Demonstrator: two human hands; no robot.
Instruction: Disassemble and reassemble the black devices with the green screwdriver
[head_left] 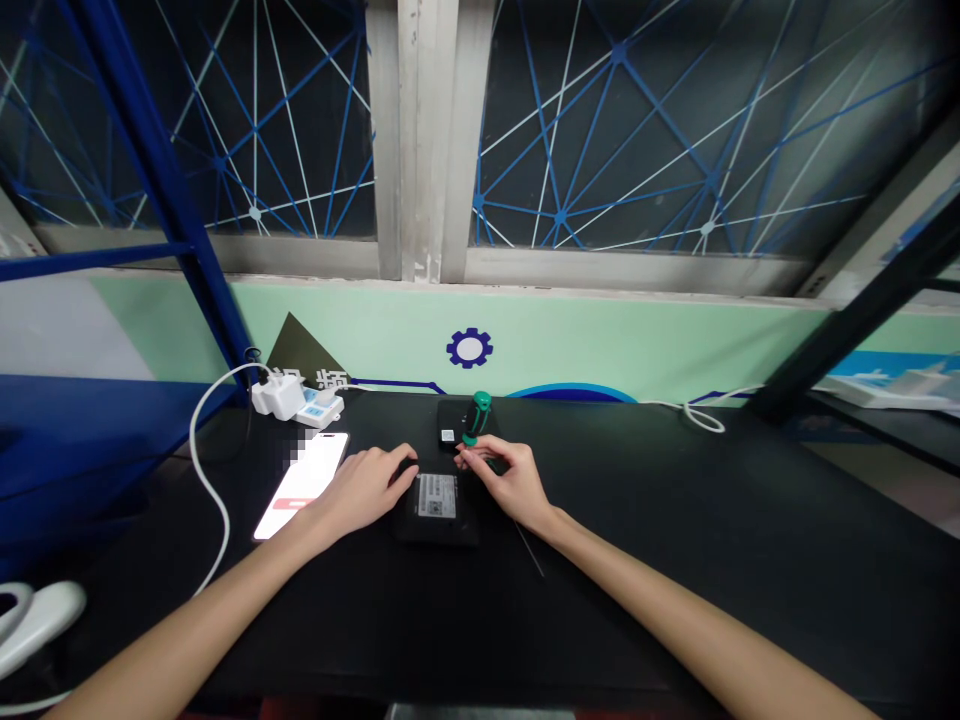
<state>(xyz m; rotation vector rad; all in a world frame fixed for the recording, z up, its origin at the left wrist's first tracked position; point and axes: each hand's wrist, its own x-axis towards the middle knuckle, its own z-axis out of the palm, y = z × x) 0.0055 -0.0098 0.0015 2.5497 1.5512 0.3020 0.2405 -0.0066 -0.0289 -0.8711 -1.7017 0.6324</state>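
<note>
A flat black case [437, 497] with a white printed label lies on the desk in front of me. My left hand [371, 485] is at its far left corner, thumb and forefinger curled around the dark edge. Just past the case's far right side, my right hand [514, 475] is closed in a pinch at the lower end of a green-and-black screwdriver [477, 418]. Its handle stands nearly upright; the tip is hidden by my fingers. A second black box [448, 422] with a small white sticker sits behind the screwdriver. A thin metal rod [529, 550] extends below my right wrist.
A lit phone [304, 487] lies left of my left hand. Behind it is a white power strip [319, 408] with a plug and a white cable [196, 440]. A white curved object [45, 625] stands at the near left. Blue frame posts [161, 190] flank the black desk [675, 520].
</note>
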